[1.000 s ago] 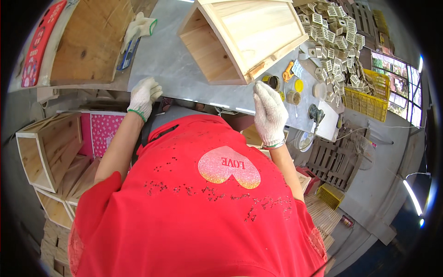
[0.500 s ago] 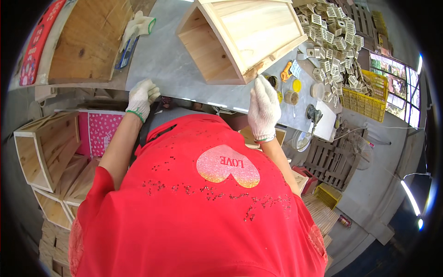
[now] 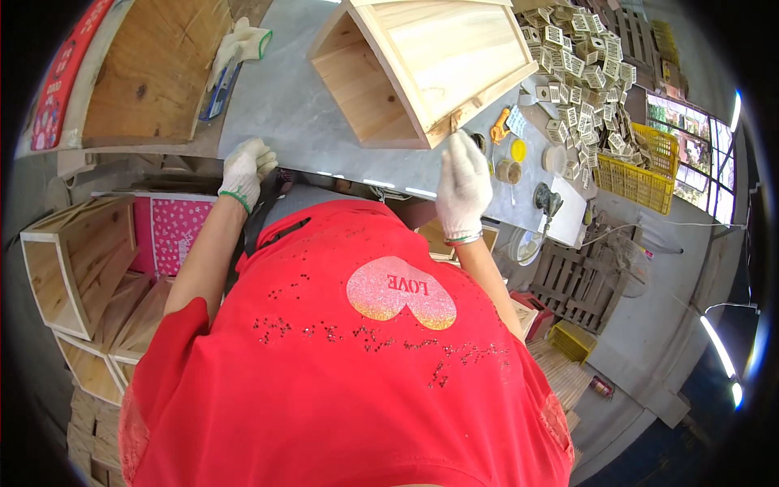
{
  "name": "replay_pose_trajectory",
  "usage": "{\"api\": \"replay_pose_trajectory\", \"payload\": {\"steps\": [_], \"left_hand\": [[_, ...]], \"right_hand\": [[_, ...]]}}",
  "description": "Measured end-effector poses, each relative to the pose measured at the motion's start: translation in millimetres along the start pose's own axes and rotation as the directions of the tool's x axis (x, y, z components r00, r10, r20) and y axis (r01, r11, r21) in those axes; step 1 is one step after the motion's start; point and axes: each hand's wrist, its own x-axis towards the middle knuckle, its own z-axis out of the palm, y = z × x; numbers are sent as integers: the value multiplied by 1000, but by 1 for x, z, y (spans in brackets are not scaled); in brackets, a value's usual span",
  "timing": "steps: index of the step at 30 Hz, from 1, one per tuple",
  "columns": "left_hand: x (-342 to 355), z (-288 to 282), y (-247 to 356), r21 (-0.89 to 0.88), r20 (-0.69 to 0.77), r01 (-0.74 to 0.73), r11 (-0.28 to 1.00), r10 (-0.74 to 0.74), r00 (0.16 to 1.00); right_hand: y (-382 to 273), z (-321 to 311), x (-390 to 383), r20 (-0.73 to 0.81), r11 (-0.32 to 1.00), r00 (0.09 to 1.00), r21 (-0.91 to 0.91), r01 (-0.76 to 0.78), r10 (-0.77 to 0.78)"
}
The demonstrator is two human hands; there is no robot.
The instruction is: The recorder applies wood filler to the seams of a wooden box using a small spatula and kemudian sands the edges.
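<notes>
A pale wooden box (image 3: 458, 57) with an open side and slanted edges stands on the grey tabletop (image 3: 280, 97). My right hand (image 3: 464, 191), in a white knit glove, reaches up to the box's near corner. Its fingers are pressed together at a brownish patch on that corner; whatever they pinch is too small to make out. At the table's near edge, left of the box, rests my left hand (image 3: 246, 172), gloved too. Its fingers are curled in, and nothing shows in them.
Right of the box lie orange-handled scissors (image 3: 500, 126), a yellow lid (image 3: 519, 150) and small jars (image 3: 509, 170). Beyond are a heap of small wooden pieces (image 3: 584, 73) and a yellow crate (image 3: 637, 183). Wooden boxes (image 3: 81, 260) are stacked at left; a spare glove (image 3: 243, 40) lies far left.
Both hands stay almost in place, the right one still at the box's corner. The whole view has shifted very slightly.
</notes>
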Motion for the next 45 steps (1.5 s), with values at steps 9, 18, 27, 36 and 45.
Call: {"api": "replay_pose_trajectory", "payload": {"steps": [9, 18, 27, 36, 45], "left_hand": [[13, -16, -11, -62, 30, -9, 998, 11, 1000], [12, -19, -7, -31, -2, 6, 999, -6, 1000], [12, -21, -7, -27, -21, 3, 1000, -4, 1000], [8, -34, -19, -80, -8, -16, 997, 16, 1000], [7, -34, -19, -90, 3, -24, 996, 25, 1000]], "right_hand": [[-9, 2, -9, -21, 989, 995, 105, 104, -102], [-13, -16, 12, 49, 986, 991, 123, 114, -121], [22, -55, 132, 531, 980, 824, 67, 189, -196], [11, -45, 177, 801, 935, 530, 100, 341, -279], [11, -37, 180, 829, 949, 496, 119, 293, -257]]}}
